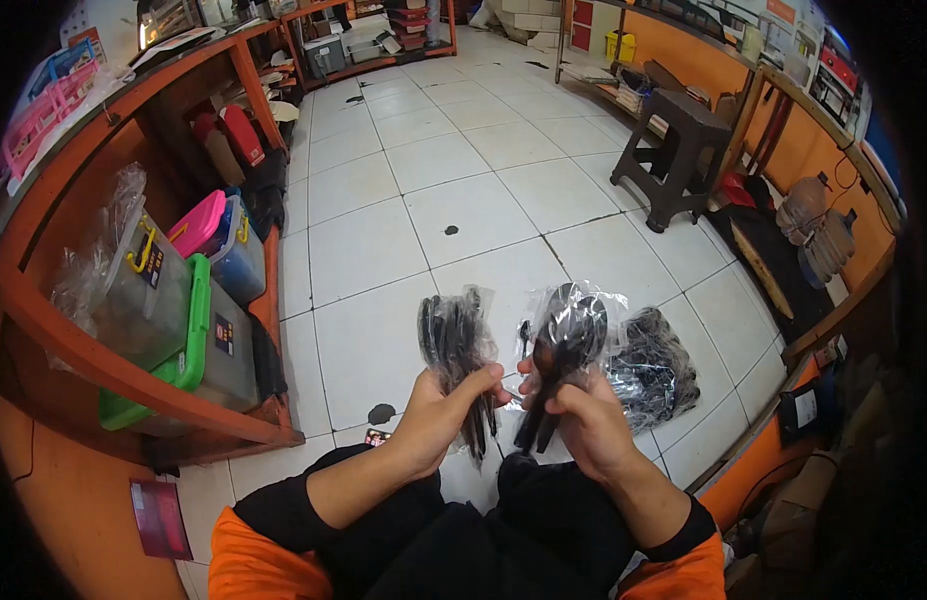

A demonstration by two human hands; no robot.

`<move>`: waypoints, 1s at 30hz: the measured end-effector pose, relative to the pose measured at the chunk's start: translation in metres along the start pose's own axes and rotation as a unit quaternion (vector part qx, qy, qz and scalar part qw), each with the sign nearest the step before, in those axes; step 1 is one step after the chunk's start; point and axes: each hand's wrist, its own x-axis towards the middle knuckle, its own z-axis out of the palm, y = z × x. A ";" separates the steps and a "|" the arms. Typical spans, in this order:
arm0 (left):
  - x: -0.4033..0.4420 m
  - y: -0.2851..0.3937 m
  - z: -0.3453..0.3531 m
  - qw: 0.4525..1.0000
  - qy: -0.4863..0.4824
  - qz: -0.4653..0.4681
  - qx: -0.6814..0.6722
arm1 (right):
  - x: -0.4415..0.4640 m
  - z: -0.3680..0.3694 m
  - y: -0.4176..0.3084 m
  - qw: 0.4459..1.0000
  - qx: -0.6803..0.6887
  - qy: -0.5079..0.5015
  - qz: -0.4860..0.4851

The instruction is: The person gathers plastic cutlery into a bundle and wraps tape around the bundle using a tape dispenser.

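My left hand (444,415) is closed around a bundle of black long-handled pieces (454,330) in clear plastic; their rounded heads point up and thin handles hang below my fingers. In my right hand (589,420) is a second bundle of black long-handled pieces (574,325), also wrapped, with broad oval heads fanned at the top. Whether these are spoons, brushes or something else I cannot tell. The two bundles are held side by side, a small gap apart, above the tiled floor. Just right of my right hand, a large clear plastic bag (659,370) of dark items lies on the floor.
Plastic boxes, one with a green lid (196,325) and one with a pink lid (199,222), stand on the left shelf. A dark plastic stool (674,155) stands ahead on the right. Large bottles (819,225) sit at the right wall. A pink packet (161,518) lies lower left.
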 end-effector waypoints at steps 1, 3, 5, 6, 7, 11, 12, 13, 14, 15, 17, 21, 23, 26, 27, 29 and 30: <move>-0.001 0.001 0.003 1.000 0.003 0.006 0.007 | 0.000 -0.001 0.002 1.000 -0.029 0.007 -0.006; -0.003 0.003 0.009 1.000 0.010 0.020 0.021 | -0.001 0.000 -0.001 0.997 -0.083 0.004 -0.003; -0.002 0.002 0.005 0.999 -0.019 0.011 0.042 | 0.000 0.001 -0.002 0.996 -0.087 0.001 -0.011; -0.002 0.002 0.004 0.998 -0.034 0.007 0.053 | 0.000 0.001 -0.001 0.995 -0.097 0.004 -0.020; -0.003 0.003 0.005 0.998 -0.042 0.002 0.049 | 0.000 0.001 0.000 0.994 -0.106 0.007 -0.028; -0.006 0.008 0.008 0.995 -0.086 -0.010 0.047 | 0.000 0.004 0.002 0.983 -0.175 0.020 -0.057; -0.006 0.008 0.008 0.994 -0.099 -0.011 0.050 | 0.000 0.003 0.002 0.980 -0.190 0.022 -0.061; -0.006 0.008 0.008 0.993 -0.103 -0.021 0.049 | 0.000 0.003 0.002 0.976 -0.204 0.024 -0.065; -0.006 0.008 0.007 0.993 -0.106 -0.031 0.048 | 0.001 0.002 0.002 0.973 -0.219 0.026 -0.069; -0.006 0.008 0.007 0.992 -0.110 -0.041 0.047 | 0.001 0.001 0.001 0.977 -0.210 0.010 -0.045; -0.008 0.012 0.009 0.994 -0.093 -0.053 0.018 | 0.001 -0.001 -0.004 0.981 -0.191 -0.023 0.004; -0.004 0.006 0.005 0.998 -0.031 -0.050 0.007 | 0.003 -0.006 -0.002 0.995 0.099 -0.021 0.021; -0.004 0.007 0.005 0.998 -0.018 -0.060 -0.009 | 0.000 -0.006 0.000 0.997 0.078 0.024 0.005; -0.006 0.008 0.007 0.998 -0.017 -0.066 -0.015 | 0.001 -0.006 0.000 0.999 0.042 0.018 -0.006; -0.006 0.008 0.008 0.998 -0.020 -0.066 -0.014 | 0.000 -0.002 -0.001 1.000 0.004 0.015 -0.012; -0.006 0.006 0.007 0.997 -0.028 -0.069 -0.026 | -0.001 0.003 -0.005 0.999 -0.041 0.010 -0.025; -0.006 0.005 0.006 0.997 -0.032 -0.070 -0.032 | -0.002 0.005 -0.007 0.998 -0.049 0.009 -0.033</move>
